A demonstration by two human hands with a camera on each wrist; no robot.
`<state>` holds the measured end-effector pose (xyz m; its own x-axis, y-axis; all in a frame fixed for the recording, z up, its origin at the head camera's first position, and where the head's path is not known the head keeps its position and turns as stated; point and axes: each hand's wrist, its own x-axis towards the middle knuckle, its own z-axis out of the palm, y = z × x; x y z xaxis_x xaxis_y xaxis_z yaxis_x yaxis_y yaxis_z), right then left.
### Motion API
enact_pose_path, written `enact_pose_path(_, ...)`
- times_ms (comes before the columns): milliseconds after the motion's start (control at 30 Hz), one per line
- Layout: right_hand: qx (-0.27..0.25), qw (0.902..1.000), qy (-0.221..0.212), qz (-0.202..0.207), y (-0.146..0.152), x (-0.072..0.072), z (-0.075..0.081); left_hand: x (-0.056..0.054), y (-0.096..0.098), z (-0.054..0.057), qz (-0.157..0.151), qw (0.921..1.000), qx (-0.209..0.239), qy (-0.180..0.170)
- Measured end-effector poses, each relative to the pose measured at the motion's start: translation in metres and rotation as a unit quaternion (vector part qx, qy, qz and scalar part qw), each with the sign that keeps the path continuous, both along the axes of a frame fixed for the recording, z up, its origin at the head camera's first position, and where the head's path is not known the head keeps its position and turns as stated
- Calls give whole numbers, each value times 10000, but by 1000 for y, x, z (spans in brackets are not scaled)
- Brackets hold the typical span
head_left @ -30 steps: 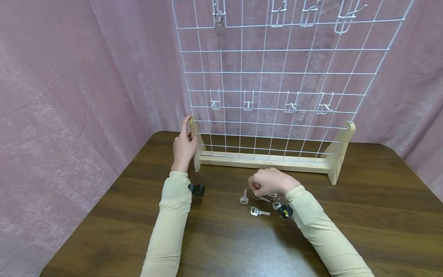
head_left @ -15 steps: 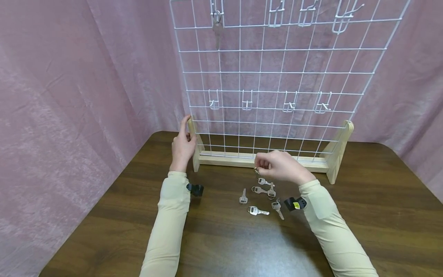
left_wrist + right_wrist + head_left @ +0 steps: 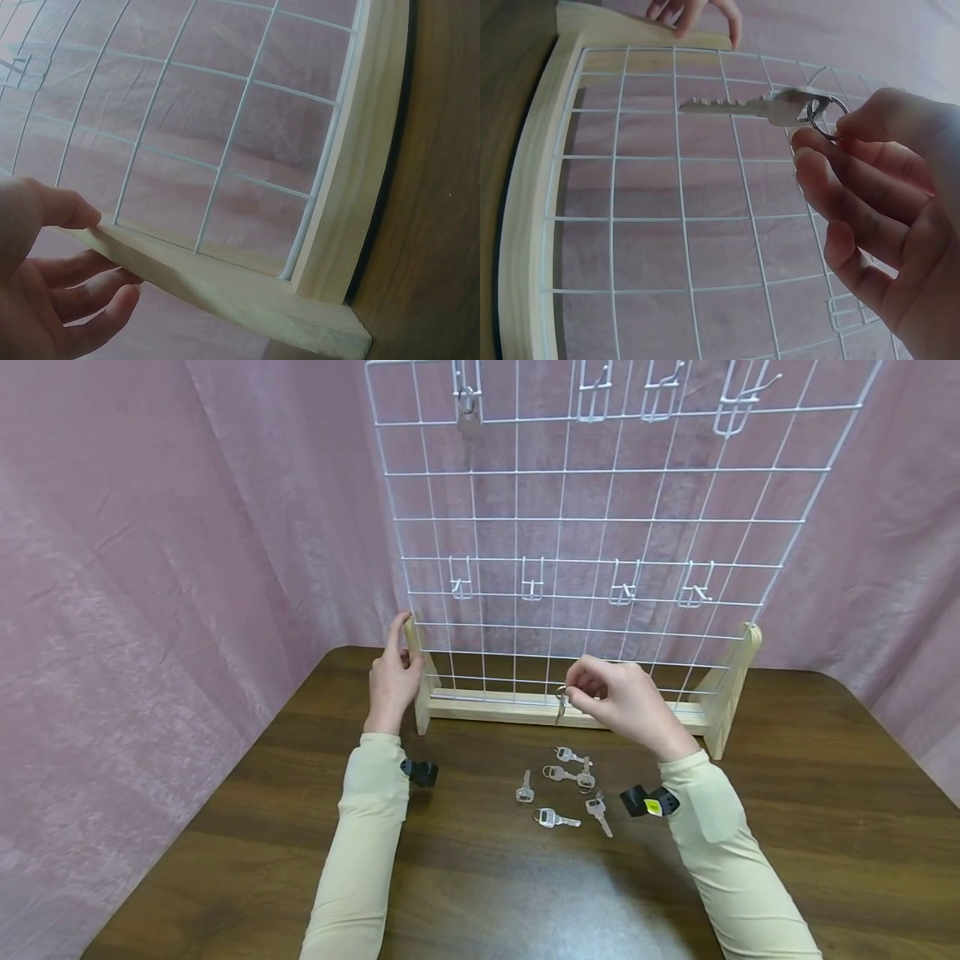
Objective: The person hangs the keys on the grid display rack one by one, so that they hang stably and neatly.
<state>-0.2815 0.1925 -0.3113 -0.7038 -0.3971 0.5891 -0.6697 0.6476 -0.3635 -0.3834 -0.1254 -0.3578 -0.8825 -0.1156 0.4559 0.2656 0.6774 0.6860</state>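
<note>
My right hand (image 3: 626, 702) pinches a metal key ring (image 3: 810, 124) between thumb and index finger, in front of the lower part of the white wire grid (image 3: 562, 518). From the ring dangles a silver key (image 3: 784, 111), apart from the table. Far left, my left hand (image 3: 393, 685) grips the top of the wooden stand's left support (image 3: 180, 274), thumb on one side and fingers on the other. Below the right hand, several loose keys lie on the table, among them one key (image 3: 557, 819) at the front and another key (image 3: 525, 789) to the left.
A key (image 3: 468, 422) hangs from the top left hook. More white hooks are clipped along the top and in a lower row, such as one hook (image 3: 532, 589). The wooden base (image 3: 495, 710) stands on the brown table (image 3: 480, 877), before a pink curtain (image 3: 187, 568).
My right hand has lifted the key by its ring off the table, moving up and toward the grid, uncovering the keys beneath. The left hand stays on the support.
</note>
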Motion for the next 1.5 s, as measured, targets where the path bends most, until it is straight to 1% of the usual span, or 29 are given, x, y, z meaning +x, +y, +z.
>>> enact_pose_path(233,-91,9999,-4,-115,-1,4,4,0,0,1,75,10000,26,-42)
enact_pose_path(400,-170,9995,61,-262,-1,5,5,0,1,1,35,10000,58,-49)
enact_pose_path(500,-284,9989,146,-351,0,6,6,0,1,1,15,10000,56,-45)
enact_pose_path(767,-640,9959,474,-428,-2,9,11,1,1,1,-19,10000,43,-31)
enact_pose_path(967,-965,9924,554,-517,-3,13,14,1,1,1,-23,10000,31,-18)
enact_pose_path(1067,-1165,9894,709,-504,-4,14,15,1,2,2,-16,10000,29,-28)
enact_pose_path(1300,-1505,9779,1392,-404,-4,15,16,1,2,2,5,10000,29,-68)
enact_pose_path(1400,-1555,9753,1519,-395,-3,15,17,0,1,1,13,10000,39,-75)
enact_pose_path(1500,-1543,9752,1533,-400,-3,16,18,0,1,1,10,10000,40,-71)
